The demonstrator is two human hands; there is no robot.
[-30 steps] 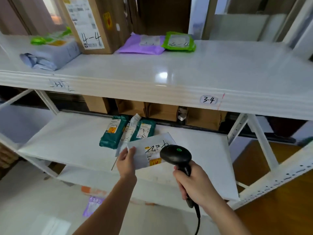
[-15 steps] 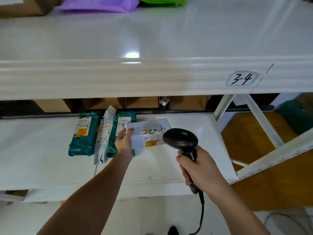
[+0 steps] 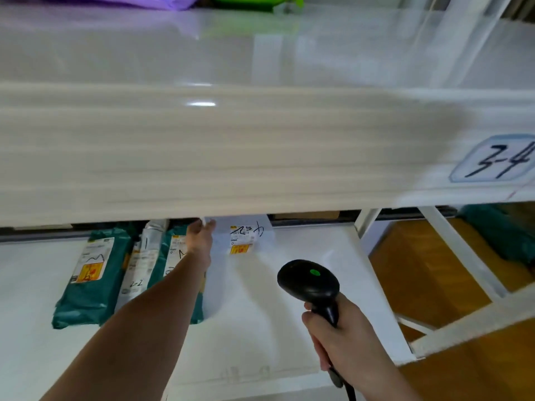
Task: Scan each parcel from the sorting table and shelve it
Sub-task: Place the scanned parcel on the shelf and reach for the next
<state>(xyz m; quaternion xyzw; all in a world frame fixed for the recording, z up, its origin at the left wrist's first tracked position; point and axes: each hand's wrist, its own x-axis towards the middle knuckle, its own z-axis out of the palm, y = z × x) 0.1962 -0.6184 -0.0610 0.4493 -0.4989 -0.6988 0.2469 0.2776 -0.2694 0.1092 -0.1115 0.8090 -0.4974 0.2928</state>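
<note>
A white parcel (image 3: 246, 235) with a printed label and black handwriting lies flat toward the back of the lower shelf (image 3: 260, 328). My left hand (image 3: 201, 238) reaches in under the upper shelf and pinches the parcel's left corner; the shelf edge partly hides its fingertips. My right hand (image 3: 344, 337) grips the handle of a black barcode scanner (image 3: 308, 282). The scanner's green light is on, and it hovers over the shelf in front of the parcel. Its cable hangs down below my wrist.
Two teal parcels (image 3: 92, 273) (image 3: 173, 256) and a slim white one (image 3: 142, 256) marked 2-2 lie left of my arm. The upper shelf edge (image 3: 260, 154), tagged 3-4 (image 3: 498, 160), hangs low overhead. Purple (image 3: 121, 0) and green (image 3: 257, 1) parcels sit on top. White frame bars (image 3: 463, 256) stand on the right.
My left hand has pushed the white parcel deeper onto the lower shelf, right of the teal parcels. The camera has moved closer and lower. The scanner hand has stayed about where it was.
</note>
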